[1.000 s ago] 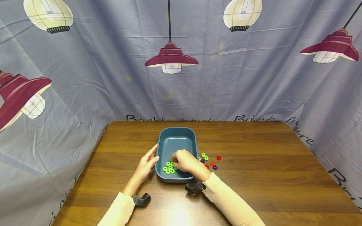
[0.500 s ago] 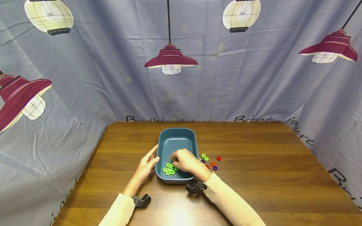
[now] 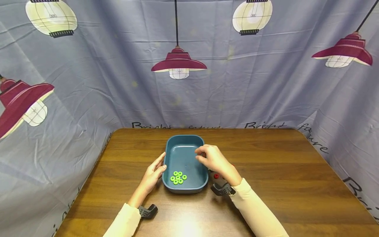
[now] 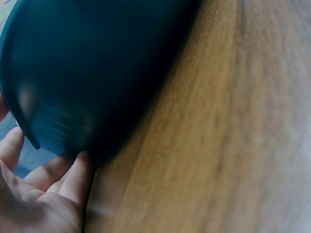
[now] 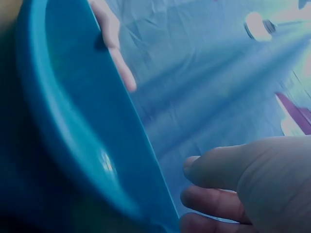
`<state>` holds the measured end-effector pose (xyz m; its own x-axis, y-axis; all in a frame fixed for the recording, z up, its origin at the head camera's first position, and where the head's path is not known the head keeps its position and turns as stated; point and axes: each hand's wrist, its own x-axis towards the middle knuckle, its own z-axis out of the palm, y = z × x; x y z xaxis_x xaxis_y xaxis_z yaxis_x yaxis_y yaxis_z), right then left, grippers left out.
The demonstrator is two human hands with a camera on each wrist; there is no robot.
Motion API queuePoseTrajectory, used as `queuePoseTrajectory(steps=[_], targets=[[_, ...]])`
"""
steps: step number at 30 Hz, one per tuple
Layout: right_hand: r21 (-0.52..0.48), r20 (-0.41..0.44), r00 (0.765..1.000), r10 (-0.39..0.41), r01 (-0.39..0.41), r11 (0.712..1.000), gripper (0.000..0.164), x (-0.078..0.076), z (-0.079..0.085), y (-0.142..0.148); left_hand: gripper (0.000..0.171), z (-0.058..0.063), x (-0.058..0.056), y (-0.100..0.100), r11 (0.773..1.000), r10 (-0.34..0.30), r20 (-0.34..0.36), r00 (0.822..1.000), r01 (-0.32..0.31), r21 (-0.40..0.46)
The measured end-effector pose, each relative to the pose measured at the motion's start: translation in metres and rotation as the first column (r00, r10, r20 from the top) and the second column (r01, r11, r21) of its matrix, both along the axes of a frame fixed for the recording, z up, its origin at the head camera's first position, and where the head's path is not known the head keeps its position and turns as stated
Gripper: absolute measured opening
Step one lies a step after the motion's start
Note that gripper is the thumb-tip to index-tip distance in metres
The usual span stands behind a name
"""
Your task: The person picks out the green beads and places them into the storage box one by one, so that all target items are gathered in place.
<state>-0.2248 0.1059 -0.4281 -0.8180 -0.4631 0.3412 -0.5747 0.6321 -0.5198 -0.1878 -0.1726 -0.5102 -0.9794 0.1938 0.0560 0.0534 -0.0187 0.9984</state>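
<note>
A dark blue-green plastic tub (image 3: 186, 159) sits on the table. Several small bright green rings (image 3: 178, 177) lie in its near left part. My left hand (image 3: 152, 174) rests against the tub's left side, fingers extended; in the left wrist view its fingertips (image 4: 81, 167) touch the outer wall. Over the tub's right rim is my right hand (image 3: 215, 161), its fingers loosely bent. Nothing shows between its thumb and fingers, and the right wrist view has this hand (image 5: 272, 179) beside the tub's rim (image 5: 82, 131).
Right of the tub, a red ring (image 3: 216, 176) lies on the wooden table (image 3: 266, 184). My right hand and wrist hide other loose rings there. A grey curtain (image 3: 189, 98) printed with lamps hangs behind the table's far edge.
My right hand has lifted out of the tub and moved right, over its right rim. It now covers most of the loose rings. My left hand has stayed at the tub's side.
</note>
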Motion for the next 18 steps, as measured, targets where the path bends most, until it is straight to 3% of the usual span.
queuePoseTrajectory(steps=[8, 18], targets=[[0.024, -0.025, 0.997, -0.078, 0.078, 0.997, 0.012, -0.005, -0.013, 0.031, 0.062, 0.000, 0.001, -0.001, 1.000, 0.006, 0.008, 1.000, -0.006, 0.003], [0.120, -0.022, 0.997, -0.076, 0.079, 0.990, 0.014, -0.004, -0.036, 0.047, 0.062, -0.001, 0.000, -0.001, 1.000, -0.007, 0.009, 1.000, 0.007, 0.002]])
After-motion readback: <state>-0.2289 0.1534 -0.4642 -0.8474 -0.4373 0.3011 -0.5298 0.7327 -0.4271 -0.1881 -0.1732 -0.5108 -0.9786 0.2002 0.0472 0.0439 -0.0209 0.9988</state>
